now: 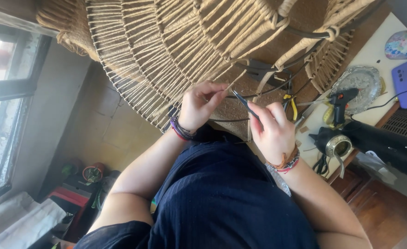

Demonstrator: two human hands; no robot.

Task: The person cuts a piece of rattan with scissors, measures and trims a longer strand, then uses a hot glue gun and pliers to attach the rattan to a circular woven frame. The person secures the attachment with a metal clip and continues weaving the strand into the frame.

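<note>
1. The woven frame runs off the top edge.
2. The right hand covers the handle of a thin dark tool, possibly pliers.
3. The left hand hides the cord end it pinches.
4. The black cylinder is cut by the right edge.

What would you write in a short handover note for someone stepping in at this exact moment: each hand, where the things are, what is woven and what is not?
Left hand: fingers pinch a tan cord strand at the woven frame.
Right hand: holds a thin dark tool pointed at the same spot.
Things: glue gun and yellow-handled pliers on the table to the right.
Done: most of the frame is wrapped in cord.
Left: bare dark wire shows near the hands, not yet covered.
</note>
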